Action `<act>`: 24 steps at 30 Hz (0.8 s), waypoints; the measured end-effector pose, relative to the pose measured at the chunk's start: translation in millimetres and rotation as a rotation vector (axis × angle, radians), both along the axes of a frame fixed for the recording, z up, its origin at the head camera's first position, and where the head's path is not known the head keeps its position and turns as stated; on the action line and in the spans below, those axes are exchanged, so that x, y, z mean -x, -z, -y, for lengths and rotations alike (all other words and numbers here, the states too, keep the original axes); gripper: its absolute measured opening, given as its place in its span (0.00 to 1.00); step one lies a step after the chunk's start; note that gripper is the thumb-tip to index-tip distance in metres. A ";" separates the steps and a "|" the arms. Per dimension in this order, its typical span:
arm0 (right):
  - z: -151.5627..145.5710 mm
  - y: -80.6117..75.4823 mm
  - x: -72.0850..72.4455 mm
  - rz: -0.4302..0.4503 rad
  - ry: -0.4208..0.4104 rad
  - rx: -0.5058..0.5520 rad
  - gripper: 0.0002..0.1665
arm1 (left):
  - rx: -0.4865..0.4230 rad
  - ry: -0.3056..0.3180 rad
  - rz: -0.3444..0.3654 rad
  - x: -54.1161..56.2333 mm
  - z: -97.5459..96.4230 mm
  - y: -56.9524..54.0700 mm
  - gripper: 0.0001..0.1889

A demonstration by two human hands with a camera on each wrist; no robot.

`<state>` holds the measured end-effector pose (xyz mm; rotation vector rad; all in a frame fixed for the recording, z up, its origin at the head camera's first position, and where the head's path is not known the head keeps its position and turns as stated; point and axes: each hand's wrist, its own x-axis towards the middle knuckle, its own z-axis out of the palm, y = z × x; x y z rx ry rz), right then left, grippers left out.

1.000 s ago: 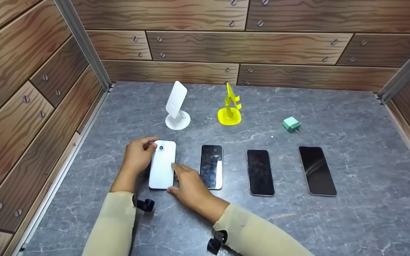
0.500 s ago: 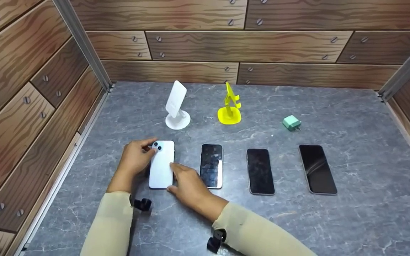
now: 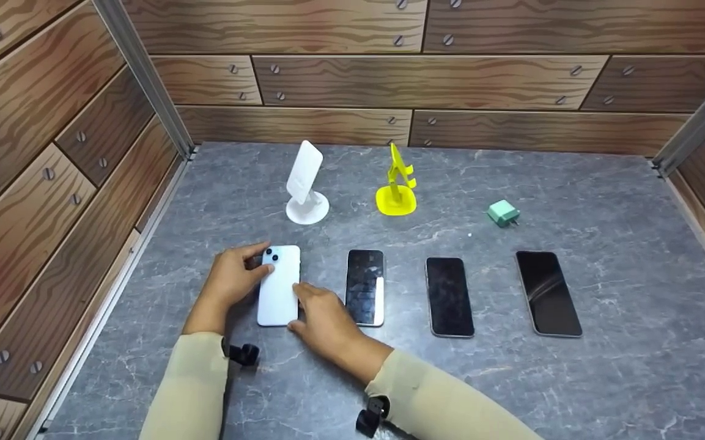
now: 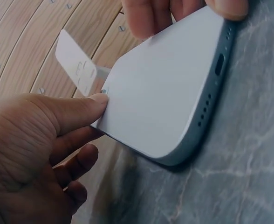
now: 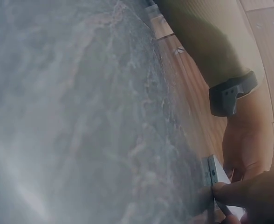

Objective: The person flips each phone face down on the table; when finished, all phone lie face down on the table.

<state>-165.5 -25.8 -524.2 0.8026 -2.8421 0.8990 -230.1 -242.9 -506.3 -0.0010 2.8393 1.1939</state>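
Observation:
A pale smartphone [image 3: 279,293] lies back side up at the left end of a row of phones, its twin camera lenses at the upper left corner. My left hand [image 3: 233,275] pinches its upper left edge. In the left wrist view the left thumb [image 4: 92,106] presses on the back, with a finger under the edge. My right hand [image 3: 328,318] holds the opposite side, fingertips at the right edge and thumb at the lower right corner. The charging port [image 4: 219,64] shows on the bottom edge. In the right wrist view only a small part of the phone [image 5: 221,172] is visible.
Right of it lie three dark-screened phones, the nearest [image 3: 363,284] partly behind my right hand, then a second [image 3: 449,296] and a third [image 3: 549,293]. Behind stand a white phone stand [image 3: 306,183], a yellow phone stand [image 3: 396,192] and a green charger plug [image 3: 503,212].
My left thumb has slid down from the camera corner, so both lenses now show instead of one. My right hand keeps its place at the phone's right edge.

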 end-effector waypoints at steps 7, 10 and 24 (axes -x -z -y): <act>-1.2 1.8 0.8 -0.002 -0.004 0.007 0.40 | 0.013 0.003 0.009 0.6 1.6 7.4 0.27; -1.7 2.8 1.8 -0.004 -0.005 0.032 0.40 | 0.001 0.006 0.015 1.4 2.4 9.7 0.27; -2.0 5.4 2.4 0.031 -0.016 0.118 0.39 | 0.004 0.010 0.019 0.7 3.3 15.0 0.33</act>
